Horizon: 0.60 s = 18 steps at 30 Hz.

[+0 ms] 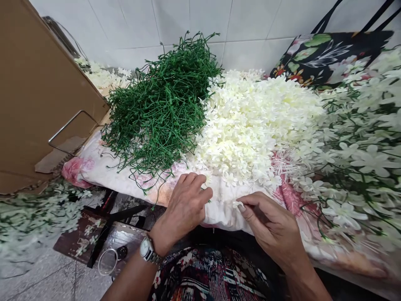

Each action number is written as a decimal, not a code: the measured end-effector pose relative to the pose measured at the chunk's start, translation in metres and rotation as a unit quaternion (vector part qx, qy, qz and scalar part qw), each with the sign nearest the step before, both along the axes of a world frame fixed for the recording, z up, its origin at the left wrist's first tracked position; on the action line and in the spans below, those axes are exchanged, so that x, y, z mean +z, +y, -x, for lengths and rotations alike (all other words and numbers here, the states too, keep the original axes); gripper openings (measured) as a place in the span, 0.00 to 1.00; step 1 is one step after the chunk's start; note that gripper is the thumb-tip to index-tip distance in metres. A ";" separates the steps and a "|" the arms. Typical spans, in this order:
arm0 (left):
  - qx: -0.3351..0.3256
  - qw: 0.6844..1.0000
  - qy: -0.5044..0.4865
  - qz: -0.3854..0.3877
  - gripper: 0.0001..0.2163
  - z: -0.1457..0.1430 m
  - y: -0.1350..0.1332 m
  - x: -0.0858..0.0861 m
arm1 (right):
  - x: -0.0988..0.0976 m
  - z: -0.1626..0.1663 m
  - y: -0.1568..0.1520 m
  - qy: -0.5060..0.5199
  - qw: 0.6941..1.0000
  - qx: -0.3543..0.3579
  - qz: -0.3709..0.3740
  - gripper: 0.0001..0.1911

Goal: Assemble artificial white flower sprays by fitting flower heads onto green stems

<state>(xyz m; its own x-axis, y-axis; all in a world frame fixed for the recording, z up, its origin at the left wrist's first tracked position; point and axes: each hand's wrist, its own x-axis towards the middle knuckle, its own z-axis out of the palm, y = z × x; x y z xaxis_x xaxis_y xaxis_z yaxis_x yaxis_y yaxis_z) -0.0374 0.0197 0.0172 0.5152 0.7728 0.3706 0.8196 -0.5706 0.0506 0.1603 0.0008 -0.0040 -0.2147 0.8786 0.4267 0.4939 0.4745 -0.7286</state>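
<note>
Over the cloth's front edge, my left hand [189,202] is closed, its fingers curled and the thumb against the index finger. A speck of green shows at those fingertips, but the hand hides what it grips. My right hand [275,225] pinches a small white artificial flower [238,205] between thumb and index finger, a short way right of my left hand. Beyond my left hand lies a tangled heap of green plastic stems [163,104]. A large pile of loose white flower heads [247,125] spreads beside it, just past both hands.
A patterned cloth [150,186] covers the work surface. White flowers on green stems [372,163] are massed at right. A cardboard box [40,96] stands at left, above more flowers [40,213]. A floral bag [328,58] leans on the tiled wall [206,21]. Below left is a wooden stool [75,238].
</note>
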 end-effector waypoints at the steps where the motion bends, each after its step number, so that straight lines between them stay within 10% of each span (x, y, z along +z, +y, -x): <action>1: -0.005 1.000 0.001 0.002 0.14 -0.001 0.002 -0.002 | 0.000 0.000 0.000 0.002 1.000 0.001 0.005 0.04; 11: -0.026 0.964 -0.263 -0.031 0.13 -0.004 -0.001 0.002 | 0.003 0.000 0.002 0.034 0.999 0.012 0.005 0.04; 18: 0.023 0.844 -0.479 0.240 0.07 -0.017 -0.017 0.015 | 0.022 0.002 -0.006 0.014 0.998 0.012 -0.056 0.05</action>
<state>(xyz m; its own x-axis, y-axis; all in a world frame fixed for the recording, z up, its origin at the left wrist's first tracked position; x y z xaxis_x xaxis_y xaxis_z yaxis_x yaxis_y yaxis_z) -0.0202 0.0022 0.0327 0.1212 0.9633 0.2393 0.2917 -0.2650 0.9190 0.1579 -0.0049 0.0183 -0.2214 0.8197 0.5284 0.4613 0.5654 -0.6838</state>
